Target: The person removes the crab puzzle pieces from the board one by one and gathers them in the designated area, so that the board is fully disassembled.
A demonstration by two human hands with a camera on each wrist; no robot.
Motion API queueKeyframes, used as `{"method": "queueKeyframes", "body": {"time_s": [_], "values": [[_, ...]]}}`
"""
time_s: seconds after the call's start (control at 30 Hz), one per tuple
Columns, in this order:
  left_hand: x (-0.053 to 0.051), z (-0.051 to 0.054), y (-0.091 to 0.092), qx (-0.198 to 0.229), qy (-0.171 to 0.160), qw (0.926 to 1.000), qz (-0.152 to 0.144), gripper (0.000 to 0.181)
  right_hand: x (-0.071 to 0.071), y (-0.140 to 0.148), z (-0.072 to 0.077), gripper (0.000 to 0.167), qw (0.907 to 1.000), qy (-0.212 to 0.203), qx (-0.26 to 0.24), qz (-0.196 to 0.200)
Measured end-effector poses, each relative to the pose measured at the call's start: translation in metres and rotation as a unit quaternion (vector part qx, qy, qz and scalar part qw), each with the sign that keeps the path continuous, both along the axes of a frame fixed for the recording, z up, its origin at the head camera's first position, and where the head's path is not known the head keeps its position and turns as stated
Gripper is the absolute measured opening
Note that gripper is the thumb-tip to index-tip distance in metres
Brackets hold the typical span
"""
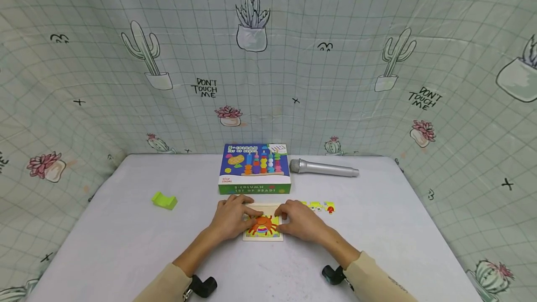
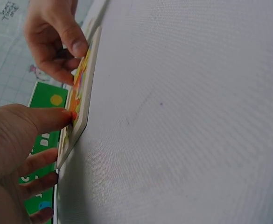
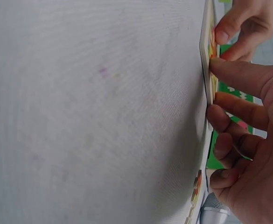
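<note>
A small wooden puzzle board (image 1: 270,209) lies on the table with an orange crab picture (image 1: 264,229) on a yellow ground. At its left side, the left hand (image 1: 230,218) rests its thumb and index fingertip on the picture, with its other fingers spread beyond the edge. The right hand (image 1: 304,220) touches the right side of the picture with thumb and index finger. In the right wrist view, the other fingers of the right hand (image 3: 248,135) are loosely bent beside the board. Both hands hide parts of the picture's sides.
Behind the board stands a blue and green bead-set box (image 1: 254,189), with a silver microphone (image 1: 327,168) to its right. Several loose yellow puzzle pieces (image 1: 316,206) lie just beyond the right hand. A lime-green block (image 1: 164,201) sits at the left.
</note>
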State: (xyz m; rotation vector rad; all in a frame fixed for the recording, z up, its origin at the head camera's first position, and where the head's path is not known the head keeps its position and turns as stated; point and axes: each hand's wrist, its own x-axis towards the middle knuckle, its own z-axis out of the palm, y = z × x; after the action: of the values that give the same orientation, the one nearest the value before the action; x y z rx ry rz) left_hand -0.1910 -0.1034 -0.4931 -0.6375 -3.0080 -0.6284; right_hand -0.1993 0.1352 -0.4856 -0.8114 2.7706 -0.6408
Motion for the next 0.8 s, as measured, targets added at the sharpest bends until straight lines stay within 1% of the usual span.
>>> {"method": "queueKeyframes", "body": {"time_s": [0.33,0.53,0.8], "values": [[0.0006,-0.0031,-0.0008,0.006,0.008,1.0,-0.001,0.023,-0.0004,0.0001,-0.0022,0.03,1.0,-0.003,-0.002,-0.003],[0.001,-0.0042,-0.0013,0.013,0.019,0.9997,-0.006,0.019,-0.0004,0.0003,-0.0036,0.03,1.0,-0.003,-0.002,-0.006],[0.0,-0.0017,-0.0001,0.014,0.023,0.9995,-0.015,0.014,-0.0012,-0.0004,-0.0027,0.03,1.0,-0.002,-0.002,-0.008]]}}
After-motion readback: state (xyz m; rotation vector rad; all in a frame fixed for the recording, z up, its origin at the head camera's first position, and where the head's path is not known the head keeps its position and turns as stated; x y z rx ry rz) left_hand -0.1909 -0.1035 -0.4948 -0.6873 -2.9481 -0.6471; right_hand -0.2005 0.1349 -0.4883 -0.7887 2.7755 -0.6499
